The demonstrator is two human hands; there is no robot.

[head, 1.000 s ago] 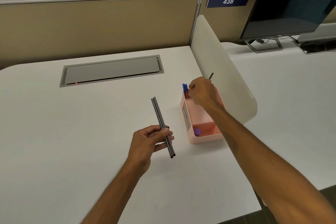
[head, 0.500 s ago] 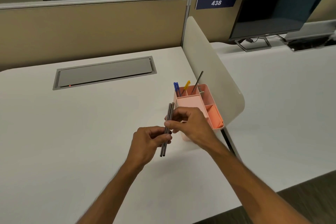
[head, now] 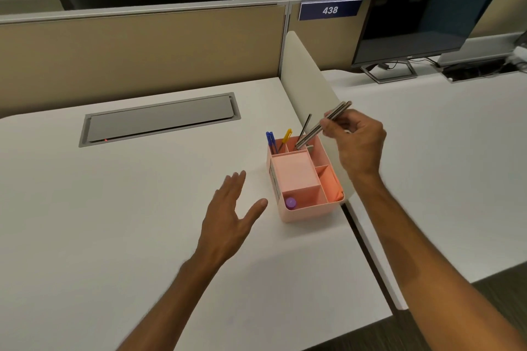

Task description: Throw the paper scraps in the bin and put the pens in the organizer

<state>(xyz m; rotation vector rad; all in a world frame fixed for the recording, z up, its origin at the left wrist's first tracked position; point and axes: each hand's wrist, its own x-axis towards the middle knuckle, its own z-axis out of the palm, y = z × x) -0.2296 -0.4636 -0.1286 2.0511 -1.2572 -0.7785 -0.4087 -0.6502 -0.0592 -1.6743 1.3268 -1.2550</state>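
Observation:
A pink organizer (head: 288,214) stands on the white desk against the low side divider. Its back compartments hold two blue pens (head: 270,142), a yellow pen (head: 286,137) and one grey pen (head: 305,125). My right hand (head: 358,144) grips two grey pens (head: 328,122) slanted over the organizer, their lower tips dipping into the back right compartment. My left hand (head: 233,216) hovers flat above the desk, left of the organizer, fingers spread and holding nothing. No paper scraps or bin show.
A purple cap (head: 291,203) lies in the organizer's front compartment. A grey cable hatch (head: 159,120) is set into the desk at the back. The white divider (head: 308,88) rises right of the organizer. A monitor (head: 422,8) stands on the neighbouring desk.
My right hand took the two grey pens from my left hand and carried them up and right over the organizer. My left hand let go and opened.

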